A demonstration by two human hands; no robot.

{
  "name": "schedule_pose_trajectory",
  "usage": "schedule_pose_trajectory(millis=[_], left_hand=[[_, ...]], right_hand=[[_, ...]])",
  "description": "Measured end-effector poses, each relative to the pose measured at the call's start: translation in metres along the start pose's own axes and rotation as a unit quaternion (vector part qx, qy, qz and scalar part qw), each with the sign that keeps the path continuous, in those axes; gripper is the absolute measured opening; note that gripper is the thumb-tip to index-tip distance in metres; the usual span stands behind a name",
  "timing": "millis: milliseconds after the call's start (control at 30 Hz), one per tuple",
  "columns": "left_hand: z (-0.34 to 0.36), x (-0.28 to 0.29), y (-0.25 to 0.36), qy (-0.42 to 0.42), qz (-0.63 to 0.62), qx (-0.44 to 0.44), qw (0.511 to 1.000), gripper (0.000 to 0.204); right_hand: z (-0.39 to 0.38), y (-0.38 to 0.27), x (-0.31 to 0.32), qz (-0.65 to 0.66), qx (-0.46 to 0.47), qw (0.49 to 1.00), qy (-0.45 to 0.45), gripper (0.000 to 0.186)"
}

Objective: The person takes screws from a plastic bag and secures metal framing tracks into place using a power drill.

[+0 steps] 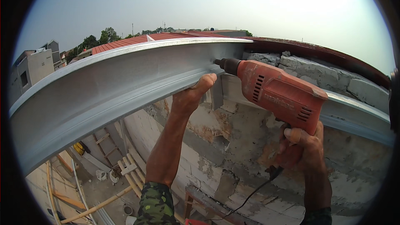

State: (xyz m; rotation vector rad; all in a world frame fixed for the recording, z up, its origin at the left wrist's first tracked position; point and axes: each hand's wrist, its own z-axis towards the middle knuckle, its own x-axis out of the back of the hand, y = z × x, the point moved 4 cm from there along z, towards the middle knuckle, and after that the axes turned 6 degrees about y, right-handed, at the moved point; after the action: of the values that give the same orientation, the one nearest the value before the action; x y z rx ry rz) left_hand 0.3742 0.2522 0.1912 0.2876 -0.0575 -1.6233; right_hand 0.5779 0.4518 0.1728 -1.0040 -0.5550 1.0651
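My right hand (308, 141) is wrapped round the handle of a red corded power drill (283, 93). The drill points left, and its dark nose meets the inner face of a long silvery metal channel (121, 77). Whatever fastener sits at the tip is too small to make out. Just below and left of the tip, my left hand (193, 93) grips the channel's lower lip, thumb on top and fingers hidden behind it. A short metal bracket (217, 93) hangs below the channel beside that hand.
A rough block wall (246, 141) stands below, topped by grey blocks (329, 73) and a dark red edge strip. Another metal channel (354, 118) runs right. Far below lie bamboo poles (133, 175) and a ladder (106, 146). The black cord (254, 193) trails downward. A red roof (137, 41) lies beyond.
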Motion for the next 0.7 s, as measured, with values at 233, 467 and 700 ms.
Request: schedule_pose_trajectory(millis=[233,467,700], left_hand=[[0.002,-0.003,0.014,0.018,0.005,-0.015,1.0,0.013],[0.002,-0.005,0.012,0.031,-0.129,0.111,0.985,0.019],[-0.015,-0.02,0.007,0.11,-0.276,0.18,0.938,0.045]], right_hand=[[0.001,-0.001,0.008,-0.014,0.024,1.0,-0.011,0.045],[-0.028,0.018,0.02,0.12,0.051,0.991,0.026,0.045],[-0.083,0.031,0.047,0.156,0.078,0.978,0.111,0.054]])
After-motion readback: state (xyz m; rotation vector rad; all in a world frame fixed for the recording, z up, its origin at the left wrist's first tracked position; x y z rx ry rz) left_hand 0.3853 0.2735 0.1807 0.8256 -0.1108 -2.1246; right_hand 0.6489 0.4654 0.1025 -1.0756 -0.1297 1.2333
